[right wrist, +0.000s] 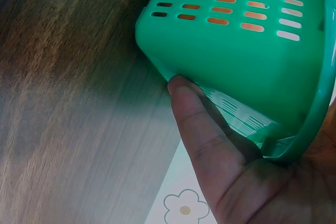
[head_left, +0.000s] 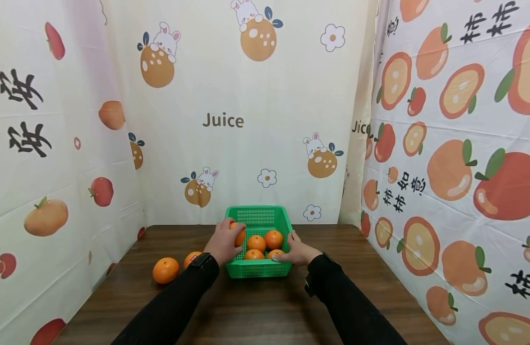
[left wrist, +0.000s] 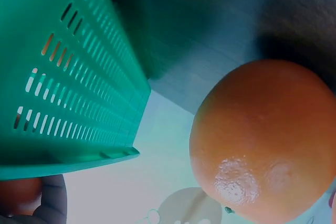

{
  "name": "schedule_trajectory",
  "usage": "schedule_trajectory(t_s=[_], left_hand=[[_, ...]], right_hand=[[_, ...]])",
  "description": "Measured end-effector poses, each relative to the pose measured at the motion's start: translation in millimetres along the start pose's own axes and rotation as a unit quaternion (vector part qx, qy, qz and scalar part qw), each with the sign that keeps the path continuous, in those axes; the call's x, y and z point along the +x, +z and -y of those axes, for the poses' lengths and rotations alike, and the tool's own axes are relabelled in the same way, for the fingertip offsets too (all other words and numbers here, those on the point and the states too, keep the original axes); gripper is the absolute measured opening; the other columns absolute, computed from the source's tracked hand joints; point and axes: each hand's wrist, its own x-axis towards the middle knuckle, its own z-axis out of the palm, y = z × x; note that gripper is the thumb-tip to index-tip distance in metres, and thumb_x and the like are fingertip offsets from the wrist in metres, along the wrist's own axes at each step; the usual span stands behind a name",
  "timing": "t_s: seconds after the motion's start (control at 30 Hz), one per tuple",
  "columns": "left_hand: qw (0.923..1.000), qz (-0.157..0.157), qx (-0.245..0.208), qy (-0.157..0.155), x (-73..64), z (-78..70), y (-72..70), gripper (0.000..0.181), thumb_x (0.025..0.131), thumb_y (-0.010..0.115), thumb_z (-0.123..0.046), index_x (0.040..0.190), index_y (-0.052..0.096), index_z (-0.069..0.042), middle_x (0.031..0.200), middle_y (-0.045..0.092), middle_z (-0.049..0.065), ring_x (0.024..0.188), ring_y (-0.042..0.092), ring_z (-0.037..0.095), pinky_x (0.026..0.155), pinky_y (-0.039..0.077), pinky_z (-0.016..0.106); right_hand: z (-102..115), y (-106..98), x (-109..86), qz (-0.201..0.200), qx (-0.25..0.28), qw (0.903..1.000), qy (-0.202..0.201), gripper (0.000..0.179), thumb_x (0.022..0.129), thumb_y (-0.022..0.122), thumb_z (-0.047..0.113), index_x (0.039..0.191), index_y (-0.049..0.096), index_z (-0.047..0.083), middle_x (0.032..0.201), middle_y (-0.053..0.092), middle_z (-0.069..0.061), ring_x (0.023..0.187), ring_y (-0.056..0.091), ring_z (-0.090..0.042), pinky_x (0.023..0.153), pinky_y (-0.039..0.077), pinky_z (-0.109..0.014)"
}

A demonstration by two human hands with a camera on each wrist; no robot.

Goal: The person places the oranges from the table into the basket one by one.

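My left hand [head_left: 223,243] grips an orange [head_left: 239,235] over the left side of a green plastic basket [head_left: 257,271]. In the left wrist view that orange [left wrist: 20,195] and the curled fingers [left wrist: 54,198] show only partly, past the basket's rim. Several more oranges [head_left: 256,243] lie inside the basket, toward its near end. My right hand [head_left: 297,251] holds the basket's right wall, thumb over the rim and fingers along the outside. The right wrist view shows those fingers [right wrist: 197,124] against the slotted green wall [right wrist: 226,56].
Two loose oranges stand on the brown wooden table [head_left: 265,311] left of the basket: one farther out [head_left: 166,270], the other [head_left: 191,258] partly behind my left wrist. Printed cloth curtains [head_left: 265,143] enclose the table at the back and both sides.
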Motion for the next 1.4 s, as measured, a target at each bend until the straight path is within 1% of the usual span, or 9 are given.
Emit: schedule_trajectory(t_s=[0.13,0.4,0.5,0.67,0.73,0.93,1.1,1.23,1.4], left_hand=[[0.9996,0.002,0.022,0.019,2.8,2.1,2.9,0.058,0.084,0.09,-0.02,0.137,0.067,-0.026,0.141,0.053,0.013,0.119,0.054,0.037,0.087,0.06,0.047],[0.993,0.007,0.105,0.053,7.8,2.0,4.9,0.06,0.086,0.091,-0.031,0.139,0.065,-0.024,0.141,0.057,0.016,0.121,0.055,0.038,0.1,0.054,0.054],[0.9932,0.021,0.102,0.052,8.7,0.3,4.9,0.059,0.087,0.09,-0.028,0.139,0.066,-0.022,0.144,0.056,0.019,0.125,0.055,0.041,0.102,0.054,0.056],[0.9948,0.059,0.081,0.022,8.5,-1.4,6.5,0.055,0.09,0.088,-0.026,0.14,0.067,-0.024,0.15,0.051,0.02,0.131,0.054,0.042,0.1,0.058,0.054],[0.9938,0.073,0.082,0.018,9.0,-2.3,6.5,0.055,0.09,0.087,-0.025,0.141,0.067,-0.024,0.151,0.051,0.019,0.13,0.055,0.041,0.099,0.059,0.053],[0.9906,0.084,0.099,0.043,9.7,-6.0,3.2,0.053,0.089,0.089,-0.021,0.138,0.069,-0.022,0.144,0.058,0.021,0.121,0.061,0.041,0.096,0.058,0.055],[0.9847,0.089,0.135,0.063,10.8,-6.8,5.6,0.046,0.091,0.086,-0.021,0.134,0.071,-0.022,0.137,0.062,0.02,0.111,0.065,0.039,0.091,0.058,0.053],[0.9805,0.098,0.155,0.07,12.4,-7.5,9.2,0.039,0.093,0.084,-0.02,0.131,0.073,-0.023,0.133,0.064,0.019,0.106,0.065,0.037,0.089,0.059,0.05],[0.9775,0.106,0.168,0.069,15.3,-9.1,10.0,0.039,0.095,0.082,-0.02,0.133,0.074,-0.023,0.133,0.064,0.019,0.105,0.065,0.036,0.09,0.059,0.049]], right_hand=[[0,-1,-0.3,-0.001,0.005,1.0,-0.001,0.118,0.095,0.074,0.058,0.169,0.004,-0.002,0.179,-0.009,-0.022,0.164,0.011,-0.047,0.129,0.025,-0.061],[-1,-1,2.9,-0.003,-0.002,1.0,-0.002,0.117,0.097,0.072,0.057,0.169,0.003,-0.003,0.179,-0.01,-0.022,0.164,0.01,-0.046,0.13,0.024,-0.06],[-2,-2,3.2,-0.003,0.001,1.0,-0.002,0.118,0.096,0.073,0.058,0.169,0.003,-0.003,0.178,-0.01,-0.023,0.164,0.01,-0.046,0.13,0.024,-0.06],[-2,1,1.5,-0.001,0.007,1.0,0.004,0.119,0.095,0.074,0.058,0.169,0.003,-0.002,0.179,-0.01,-0.022,0.164,0.01,-0.046,0.13,0.025,-0.06],[-3,1,0.7,-0.002,0.005,1.0,0.005,0.119,0.095,0.074,0.058,0.169,0.003,-0.002,0.179,-0.009,-0.022,0.164,0.011,-0.046,0.129,0.025,-0.06],[-5,2,3.5,-0.004,0.005,0.9999,0.01,0.12,0.094,0.075,0.059,0.17,0.003,0.0,0.179,-0.009,-0.02,0.165,0.011,-0.045,0.129,0.026,-0.06],[-5,2,4.9,-0.005,0.003,1.0,0.007,0.122,0.093,0.075,0.061,0.17,0.003,0.0,0.179,-0.01,-0.02,0.164,0.011,-0.045,0.129,0.026,-0.061],[-5,2,4.8,-0.005,0.006,1.0,0.004,0.122,0.093,0.075,0.061,0.17,0.003,-0.001,0.179,-0.01,-0.02,0.164,0.011,-0.046,0.128,0.025,-0.061],[-6,2,6.6,-0.001,0.005,1.0,0.005,0.119,0.095,0.073,0.06,0.17,0.001,0.0,0.179,-0.011,-0.019,0.165,0.01,-0.044,0.129,0.025,-0.059]])
